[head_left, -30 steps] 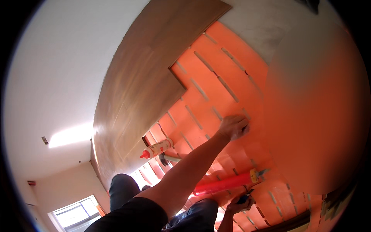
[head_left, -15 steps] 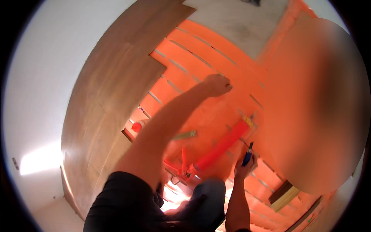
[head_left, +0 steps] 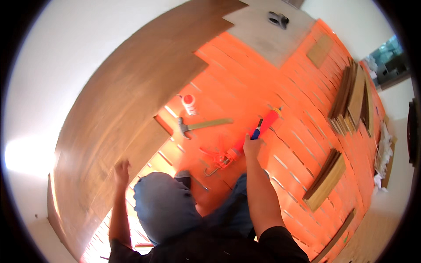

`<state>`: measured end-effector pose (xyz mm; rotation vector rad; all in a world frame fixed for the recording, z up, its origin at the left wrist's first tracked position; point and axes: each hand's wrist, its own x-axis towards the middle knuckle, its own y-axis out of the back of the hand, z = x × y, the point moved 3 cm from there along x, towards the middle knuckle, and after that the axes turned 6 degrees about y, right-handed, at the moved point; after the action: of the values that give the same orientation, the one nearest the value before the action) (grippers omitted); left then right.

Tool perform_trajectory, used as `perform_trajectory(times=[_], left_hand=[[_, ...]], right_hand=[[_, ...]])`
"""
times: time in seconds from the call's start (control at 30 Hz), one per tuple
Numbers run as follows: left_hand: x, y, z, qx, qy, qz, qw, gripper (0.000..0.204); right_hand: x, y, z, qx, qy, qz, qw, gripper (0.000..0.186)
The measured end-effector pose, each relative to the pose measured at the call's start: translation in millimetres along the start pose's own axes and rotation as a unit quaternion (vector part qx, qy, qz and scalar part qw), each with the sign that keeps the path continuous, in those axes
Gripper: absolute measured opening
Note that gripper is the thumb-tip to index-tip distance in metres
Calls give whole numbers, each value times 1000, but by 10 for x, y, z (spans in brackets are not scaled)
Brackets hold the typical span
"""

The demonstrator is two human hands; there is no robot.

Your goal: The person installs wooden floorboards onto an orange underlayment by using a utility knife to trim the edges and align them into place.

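My left hand is over the laid brown plank floor at the left, fingers loosely bent and apart, nothing visible in them. My right hand grips a blue utility knife over the orange underlay. Close beside it lies a red caulking gun with a tube whose tip is yellow. A claw hammer with a wooden handle and a white bottle with red cap lie near the planks' stepped edge. My bent knee is in the lower middle.
Stacks of loose planks and a smaller pile lie on the right. A dark object sits on grey bare floor at the top. A single strip lies lower right. A white wall runs along the left.
My left hand has swung back from over the underlay to the planks at the left, loosening its fingers. My right hand, still holding the knife, has moved forward and left. The view has shifted.
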<state>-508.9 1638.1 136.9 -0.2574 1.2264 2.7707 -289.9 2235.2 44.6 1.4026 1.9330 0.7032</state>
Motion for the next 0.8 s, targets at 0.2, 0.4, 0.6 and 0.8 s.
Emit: perform_trajectory(times=[0.2, 0.4, 0.6, 0.8], left_hand=[[-2084, -517, -1687, -39, 239, -162, 957, 46], [-1513, -848, -450, -42, 106, -235, 965, 46], [-484, -810, -51, 34, 26, -190, 981, 45], [-234, -1678, 471, -2, -15, -268, 963, 43]], right_hand=[[-225, -207, -111, 60, -50, -10, 997, 86], [849, 461, 232, 222, 30, -84, 971, 63], [909, 2018, -513, 80, -66, -240, 965, 53], [1178, 2742, 744, -84, 105, -197, 971, 53]])
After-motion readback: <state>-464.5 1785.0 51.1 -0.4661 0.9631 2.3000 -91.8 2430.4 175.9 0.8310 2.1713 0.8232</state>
